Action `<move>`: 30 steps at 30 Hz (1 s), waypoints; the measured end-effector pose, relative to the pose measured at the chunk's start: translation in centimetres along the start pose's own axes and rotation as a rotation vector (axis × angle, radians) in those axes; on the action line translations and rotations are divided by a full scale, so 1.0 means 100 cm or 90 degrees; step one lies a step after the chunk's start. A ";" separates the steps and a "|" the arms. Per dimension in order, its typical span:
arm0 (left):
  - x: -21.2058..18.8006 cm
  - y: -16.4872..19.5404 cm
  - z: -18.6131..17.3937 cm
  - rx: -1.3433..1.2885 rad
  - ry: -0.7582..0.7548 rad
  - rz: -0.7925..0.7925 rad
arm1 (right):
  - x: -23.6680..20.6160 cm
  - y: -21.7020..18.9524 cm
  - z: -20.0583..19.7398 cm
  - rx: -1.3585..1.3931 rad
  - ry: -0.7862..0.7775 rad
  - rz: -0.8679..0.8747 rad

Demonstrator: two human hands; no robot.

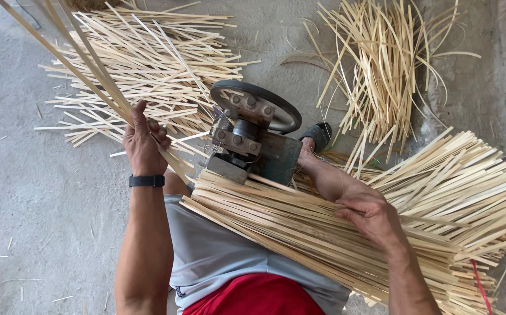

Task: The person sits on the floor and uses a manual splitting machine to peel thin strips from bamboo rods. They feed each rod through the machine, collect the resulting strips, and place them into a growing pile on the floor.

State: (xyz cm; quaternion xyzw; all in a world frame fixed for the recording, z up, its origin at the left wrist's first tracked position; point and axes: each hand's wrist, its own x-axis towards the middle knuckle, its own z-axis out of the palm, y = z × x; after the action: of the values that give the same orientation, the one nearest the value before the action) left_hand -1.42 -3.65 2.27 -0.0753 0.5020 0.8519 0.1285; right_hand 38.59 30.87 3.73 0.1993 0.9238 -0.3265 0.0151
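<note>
My left hand [142, 142] is closed around a few long bamboo strips [84, 64] that run up to the top left corner, their near ends beside a small grey splitting machine [253, 143] with a dark wheel. My right hand [370, 213] rests palm down on a thick bundle of bamboo strips [299, 227] lying across my lap, fingers pressing on the top strips. A black band sits on my left wrist.
A heap of cut strips [154, 70] lies on the concrete floor behind the machine. Thinner curled slivers [381, 70] are piled at the top right. More strips [469, 175] fan out at the right. A sandalled foot [318, 137] shows beside the machine.
</note>
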 end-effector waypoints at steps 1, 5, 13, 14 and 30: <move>-0.001 -0.001 0.000 0.005 -0.002 -0.003 | -0.004 0.008 -0.002 -0.007 -0.015 0.070; -0.006 -0.001 -0.001 0.039 -0.027 -0.009 | -0.018 0.043 -0.015 -0.013 0.097 0.064; -0.009 -0.006 0.004 0.058 -0.012 -0.065 | -0.020 0.059 -0.044 -0.108 0.167 0.084; -0.009 -0.009 0.004 0.059 -0.013 -0.071 | -0.016 0.056 -0.042 -0.144 0.127 0.126; -0.007 -0.056 0.024 0.067 -0.061 -0.092 | 0.057 -0.006 0.006 -0.050 0.066 0.045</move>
State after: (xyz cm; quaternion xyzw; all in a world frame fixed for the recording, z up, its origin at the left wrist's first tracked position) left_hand 0.90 0.98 -1.05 -0.0636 0.5328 0.8154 0.2173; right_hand 33.05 32.10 2.73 0.2476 0.9280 -0.2781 -0.0137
